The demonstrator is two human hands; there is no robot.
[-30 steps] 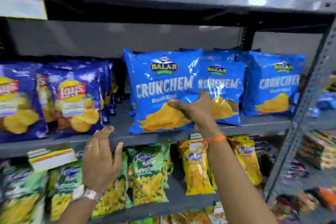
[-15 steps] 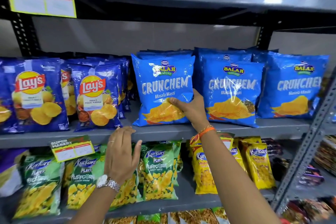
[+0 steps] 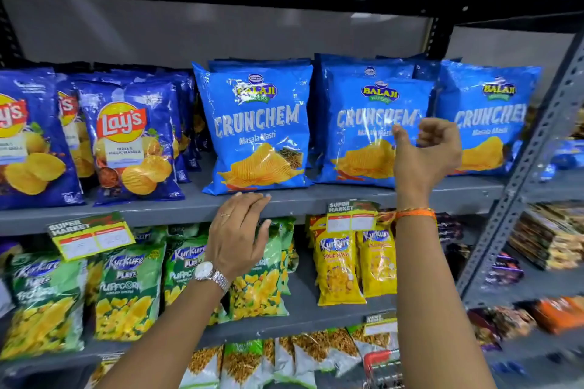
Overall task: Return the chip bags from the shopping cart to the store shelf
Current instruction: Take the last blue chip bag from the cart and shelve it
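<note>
- The right hand is hanging loosely curled and holding nothing, in front of the middle bright blue crinkly Crunchem chip bag.
- The left hand is lying open and flat, fingertips touching the grey metal shelf edge just below the left Crunchem bag, which is standing upright.
- Placing seems done; next is reaching down to the red-handled wire cart below the right forearm.

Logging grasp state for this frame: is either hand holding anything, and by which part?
Nothing is held. The right hand hangs loosely curled before the blue Crunchem bags; the left hand rests fingertips on the grey metal shelf edge.
</note>
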